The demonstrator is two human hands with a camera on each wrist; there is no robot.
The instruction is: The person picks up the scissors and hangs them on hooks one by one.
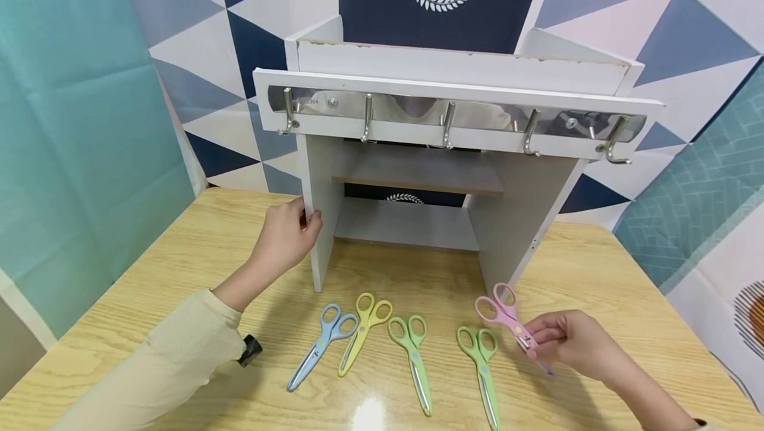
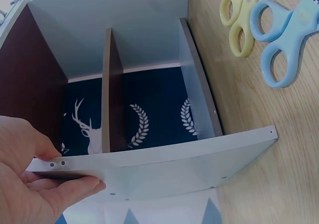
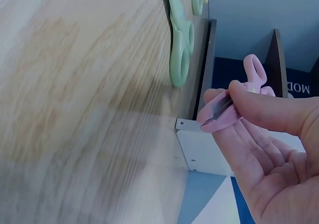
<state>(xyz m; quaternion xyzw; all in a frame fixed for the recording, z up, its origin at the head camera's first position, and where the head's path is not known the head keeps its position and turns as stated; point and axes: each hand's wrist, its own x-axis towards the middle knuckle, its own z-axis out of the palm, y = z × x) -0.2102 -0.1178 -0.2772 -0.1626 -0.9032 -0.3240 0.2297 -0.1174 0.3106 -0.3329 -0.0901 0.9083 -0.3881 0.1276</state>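
In the head view my left hand [image 1: 286, 235] grips the front edge of the left side panel of a white shelf unit [image 1: 458, 76]. The left wrist view shows thumb and fingers on either side of that panel [image 2: 164, 159]. My right hand [image 1: 575, 345] pinches pink scissors [image 1: 507, 315] by the blade end, handle loops pointing away toward the unit's right panel. In the right wrist view the pink scissors [image 3: 232, 107] sit between thumb and fingers, above the table. Blue scissors [image 1: 322, 346], yellow scissors [image 1: 363, 333] and two green scissors [image 1: 413, 358] lie on the table before the unit.
A metal strip with several hooks [image 1: 449, 124] runs across the unit's front top rail. Inside is a middle shelf [image 1: 418, 169]. Near my left sleeve lies a small black object [image 1: 251, 349]. Patterned cloth [image 1: 197, 53] hangs behind the wooden table [image 1: 197, 258].
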